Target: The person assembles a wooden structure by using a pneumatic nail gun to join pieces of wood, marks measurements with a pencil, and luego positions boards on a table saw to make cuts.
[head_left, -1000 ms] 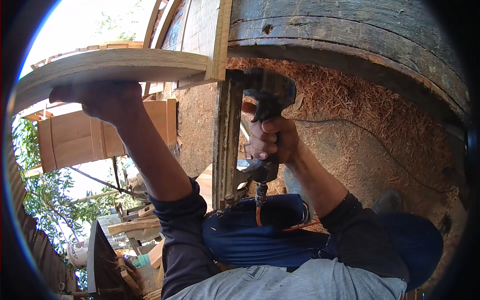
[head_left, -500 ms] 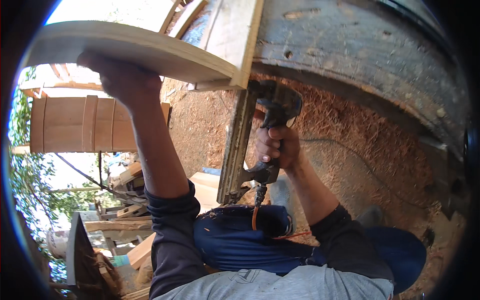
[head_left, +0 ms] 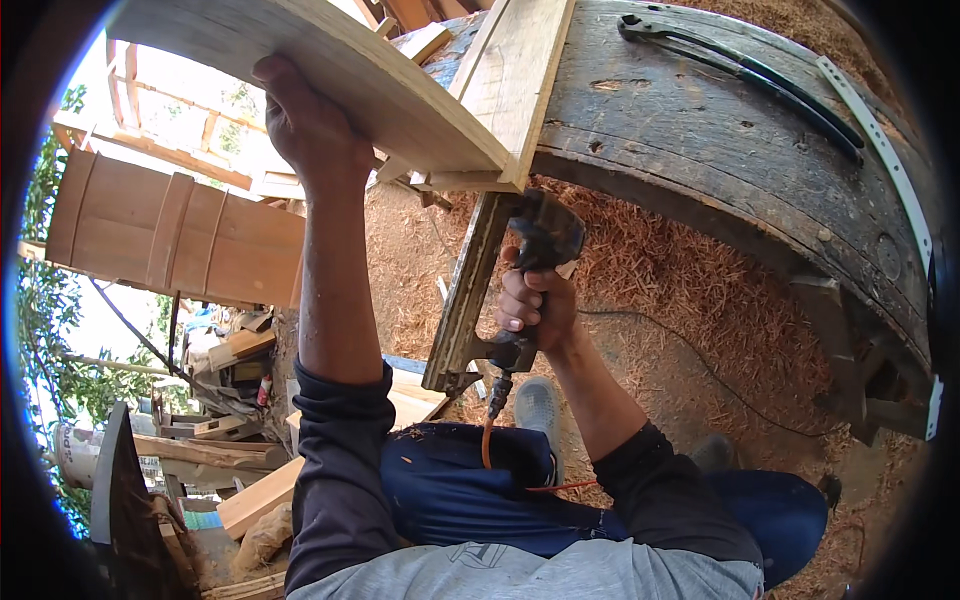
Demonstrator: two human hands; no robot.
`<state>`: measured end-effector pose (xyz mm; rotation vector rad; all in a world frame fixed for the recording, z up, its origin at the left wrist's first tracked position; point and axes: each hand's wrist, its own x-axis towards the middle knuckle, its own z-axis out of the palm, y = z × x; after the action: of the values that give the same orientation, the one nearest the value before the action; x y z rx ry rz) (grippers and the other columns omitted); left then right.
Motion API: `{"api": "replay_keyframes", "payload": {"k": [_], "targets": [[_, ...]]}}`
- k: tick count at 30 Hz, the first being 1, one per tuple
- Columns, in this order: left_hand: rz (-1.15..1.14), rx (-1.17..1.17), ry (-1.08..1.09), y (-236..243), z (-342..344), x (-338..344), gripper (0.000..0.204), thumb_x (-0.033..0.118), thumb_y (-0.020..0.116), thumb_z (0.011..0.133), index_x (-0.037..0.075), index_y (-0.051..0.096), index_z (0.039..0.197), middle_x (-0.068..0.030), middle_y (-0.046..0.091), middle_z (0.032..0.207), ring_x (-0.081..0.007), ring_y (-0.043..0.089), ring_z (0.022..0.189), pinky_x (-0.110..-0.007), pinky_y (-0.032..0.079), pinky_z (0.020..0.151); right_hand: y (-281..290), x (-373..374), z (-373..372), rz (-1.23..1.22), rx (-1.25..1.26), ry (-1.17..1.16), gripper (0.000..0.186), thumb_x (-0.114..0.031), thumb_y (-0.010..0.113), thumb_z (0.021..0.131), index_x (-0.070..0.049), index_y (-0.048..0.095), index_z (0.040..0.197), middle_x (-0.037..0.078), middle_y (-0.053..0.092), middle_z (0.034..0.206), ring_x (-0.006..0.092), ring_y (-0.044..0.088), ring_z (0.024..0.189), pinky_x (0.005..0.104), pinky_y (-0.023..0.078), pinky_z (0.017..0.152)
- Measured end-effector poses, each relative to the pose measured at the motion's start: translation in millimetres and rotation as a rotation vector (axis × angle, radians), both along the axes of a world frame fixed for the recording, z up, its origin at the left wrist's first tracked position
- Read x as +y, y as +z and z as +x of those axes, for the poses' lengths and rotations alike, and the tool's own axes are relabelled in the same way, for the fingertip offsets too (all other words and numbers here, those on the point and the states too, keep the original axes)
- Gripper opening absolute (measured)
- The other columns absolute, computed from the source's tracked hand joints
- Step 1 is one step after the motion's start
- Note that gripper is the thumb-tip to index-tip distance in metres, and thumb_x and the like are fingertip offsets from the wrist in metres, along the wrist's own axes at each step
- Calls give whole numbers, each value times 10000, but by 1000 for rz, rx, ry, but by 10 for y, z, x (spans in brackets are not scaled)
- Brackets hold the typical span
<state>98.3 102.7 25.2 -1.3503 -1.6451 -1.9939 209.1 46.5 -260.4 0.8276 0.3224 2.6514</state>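
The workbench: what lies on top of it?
On the workbench lie a black long-handled tool and a white strip with holes. The pale wooden piece hides part of the top; what is under there cannot be seen.

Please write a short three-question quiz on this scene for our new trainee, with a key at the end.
1. Multiple choice: what does the right hand grip?
A) a hammer
B) a paintbrush
C) a black, pistol-gripped nail gun with a long, straight magazine

2. True or false: the left hand is holding the flat, pale wooden board.

3. Fill in the colour: a thin ____ hose runs from the lower end of the nail gun's handle.

Key: 1. C. 2. True. 3. Orange.
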Motion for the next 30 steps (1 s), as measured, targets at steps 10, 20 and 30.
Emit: {"api": "replay_keyframes", "payload": {"k": [10, 20, 30], "targets": [[21, 11, -22, -7, 117, -8, 717, 606, 472, 982, -50, 516, 1268, -126, 579, 1192, -209, 543, 1097, -366, 442, 975, -71, -66, -103, -22, 75, 0, 392, -126, 548, 918, -65, 567, 1305, -4, 436, 611, 141, 491, 510, 367, 508, 595], [18, 109, 30, -47, 51, -15, 752, 568, 518, 929, -61, 410, 1327, -177, 530, 1248, -266, 554, 1114, -399, 463, 960, 29, -134, -101, -67, 78, -28, 360, -108, 567, 898, -81, 593, 1256, -7, 446, 595, 134, 474, 483, 360, 500, 571], [-93, 460, 238, -68, -90, -28, 822, 447, 608, 865, -75, 248, 1389, -255, 478, 1287, -347, 588, 1106, -436, 508, 922, -29, -10, -69, -38, 73, 5, 398, -86, 533, 903, -68, 565, 1299, 1, 432, 601, 138, 482, 488, 370, 489, 580]]}}
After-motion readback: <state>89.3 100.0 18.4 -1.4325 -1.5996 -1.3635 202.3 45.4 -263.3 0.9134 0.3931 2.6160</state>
